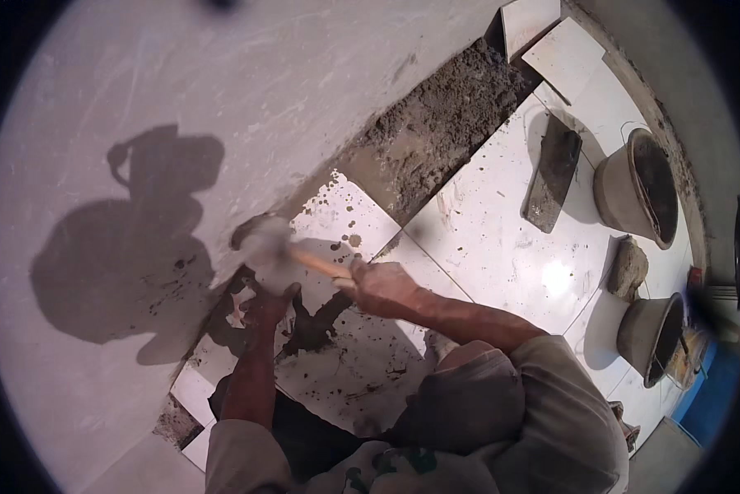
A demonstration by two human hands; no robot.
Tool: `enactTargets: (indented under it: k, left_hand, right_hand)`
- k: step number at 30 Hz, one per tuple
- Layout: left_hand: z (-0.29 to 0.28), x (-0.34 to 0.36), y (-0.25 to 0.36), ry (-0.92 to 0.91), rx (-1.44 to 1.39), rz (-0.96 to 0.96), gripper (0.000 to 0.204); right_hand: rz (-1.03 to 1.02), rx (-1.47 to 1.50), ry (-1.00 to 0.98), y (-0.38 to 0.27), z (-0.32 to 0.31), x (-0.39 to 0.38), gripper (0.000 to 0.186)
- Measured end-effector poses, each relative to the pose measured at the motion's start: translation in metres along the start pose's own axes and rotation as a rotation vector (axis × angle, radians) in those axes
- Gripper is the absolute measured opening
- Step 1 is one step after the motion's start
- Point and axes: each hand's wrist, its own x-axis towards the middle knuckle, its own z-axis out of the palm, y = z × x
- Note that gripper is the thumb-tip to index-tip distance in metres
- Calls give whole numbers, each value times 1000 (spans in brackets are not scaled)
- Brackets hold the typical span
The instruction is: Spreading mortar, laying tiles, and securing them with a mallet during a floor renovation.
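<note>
My right hand (380, 288) is closed round the wooden handle of a mallet (321, 263). Its pale head is smeared by motion, over the tiles beside the wall. Just below that head is my left hand (266, 306), with its fingers apart low by the wall; the mallet and shadow partly hide them. A white tile (344, 216) spotted with mortar lies past the mallet. Dark wet mortar (319, 323) is smeared on the surface between my forearms.
A bed of rough mortar (448, 115) runs along the plastered wall (304, 90). On the white tiled floor (485, 222) lies a dark mortar-stained board (553, 174). Two buckets, one farther (617, 193) and one nearer (638, 333), stand at right. Loose tiles (563, 58) lie at the far end.
</note>
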Motion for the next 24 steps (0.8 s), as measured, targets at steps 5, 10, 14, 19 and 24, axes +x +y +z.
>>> enactTargets:
  k: [5,10,14,19,24]
  left_hand:
    - [6,7,-16,20,-100,267,134]
    - [10,20,-10,-21,67,225,131]
    - [0,7,0,-102,102,129,132]
    - [13,14,-13,-24,-3,144,122]
    - [55,70,-35,307,352,735,56]
  right_hand:
    - [-137,97,72,-16,-5,-12,48]
    - [-280,128,195,5,8,-8,48]
    - [-134,-67,260,28,24,-2,47]
    - [-199,-1,145,13,22,-10,45]
    - [-448,197,190,-9,15,-14,41]
